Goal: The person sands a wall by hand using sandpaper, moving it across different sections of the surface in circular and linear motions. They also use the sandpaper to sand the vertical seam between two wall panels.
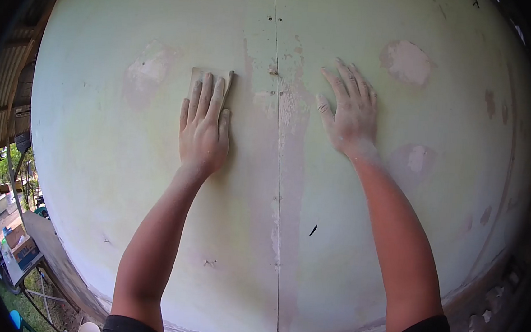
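Note:
My left hand (204, 133) presses a folded sheet of sandpaper (199, 75) flat against a pale green wall (120, 186). Its fingers point up over the sheet, and one edge of the paper curls out beside the thumb. To the right of the vertical panel seam (278, 167), my right hand (352, 110) rests on the wall with fingers spread and nothing in them. Pale dust coats both hands. Between them, worn paint and a scraped patch (292, 102) run along the seam.
Filler patches (408, 62) and screw heads (269, 18) mark the wall. At the lower left, outside the wall's edge, a table (20, 265) holds a cardboard box (21, 243). A corrugated metal roof (5, 70) hangs at the left. Debris (484, 315) lies low at the right.

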### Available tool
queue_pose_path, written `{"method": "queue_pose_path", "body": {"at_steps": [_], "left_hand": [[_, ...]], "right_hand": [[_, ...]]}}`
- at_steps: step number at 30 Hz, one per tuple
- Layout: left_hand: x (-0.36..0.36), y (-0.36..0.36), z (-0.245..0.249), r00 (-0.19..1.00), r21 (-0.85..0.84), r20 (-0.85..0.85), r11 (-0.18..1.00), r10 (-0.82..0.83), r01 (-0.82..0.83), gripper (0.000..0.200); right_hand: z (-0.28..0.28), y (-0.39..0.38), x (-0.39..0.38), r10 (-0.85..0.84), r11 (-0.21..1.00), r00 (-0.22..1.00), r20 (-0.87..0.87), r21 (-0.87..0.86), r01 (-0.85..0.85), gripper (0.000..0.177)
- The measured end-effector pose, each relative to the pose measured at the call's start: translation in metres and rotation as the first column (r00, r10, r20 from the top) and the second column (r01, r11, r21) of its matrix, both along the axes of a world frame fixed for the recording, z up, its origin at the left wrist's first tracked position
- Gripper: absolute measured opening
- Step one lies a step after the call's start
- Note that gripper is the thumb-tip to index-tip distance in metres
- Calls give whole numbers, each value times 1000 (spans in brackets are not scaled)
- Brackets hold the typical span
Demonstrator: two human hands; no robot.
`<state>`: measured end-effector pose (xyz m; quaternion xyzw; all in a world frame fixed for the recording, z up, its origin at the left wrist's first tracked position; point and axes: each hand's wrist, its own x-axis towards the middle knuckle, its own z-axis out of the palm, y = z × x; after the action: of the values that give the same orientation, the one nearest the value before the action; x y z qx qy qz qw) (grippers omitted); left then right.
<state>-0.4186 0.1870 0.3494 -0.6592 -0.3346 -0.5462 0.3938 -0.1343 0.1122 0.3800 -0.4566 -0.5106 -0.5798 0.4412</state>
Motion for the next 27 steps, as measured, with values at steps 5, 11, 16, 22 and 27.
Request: {"method": "queue_pose_path", "body": {"at_steps": [5,11,16,22,27], "left_hand": [[41,-15,-49,998,-57,-53,998,-29,26,63],[43,-35,-115,768,-190,-613,978,-188,87,63],[70,-33,-27,907,-45,-403,993,-121,113,62],[86,-40,-57,922,-59,-344,983,-181,171,62],[77,-38,-91,883,-101,-444,988,-148,115,63]], "right_hand": [[1,2,3,18,1000,1000,0,9,-18,50],[-1,1,8,118,992,993,27,46,-119,43],[2,4,14,319,945,948,-19,88,-316,37],[-4,1,15,307,947,951,-23,109,-303,36],[-22,-1,26,203,975,979,18,83,-204,38]]}}
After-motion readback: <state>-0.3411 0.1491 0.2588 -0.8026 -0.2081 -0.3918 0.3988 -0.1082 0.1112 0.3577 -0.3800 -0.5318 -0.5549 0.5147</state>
